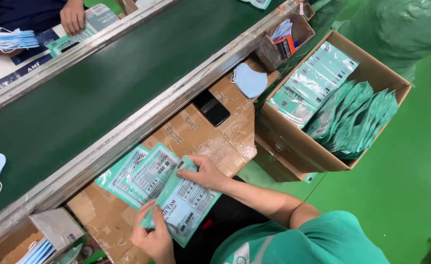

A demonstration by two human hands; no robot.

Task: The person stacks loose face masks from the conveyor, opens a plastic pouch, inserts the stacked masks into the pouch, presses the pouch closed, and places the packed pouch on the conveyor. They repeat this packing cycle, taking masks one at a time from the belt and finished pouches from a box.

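While both hands pinch it, the teal flat plastic mask pouch (pixel 186 205) looks light, floppy, slick. Left hand (pixel 153 235) grip clamps its bottom edge, right hand (pixel 203 173) grip its top; edges seem best to hold.

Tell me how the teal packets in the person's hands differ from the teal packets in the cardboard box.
The packets in the hands are few, fanned out flat over the cardboard-covered bench, gripped by the left hand and right hand. The packets in the box are many, mostly stacked on edge in rows, untouched. Both lots are teal printed pouches of one kind.
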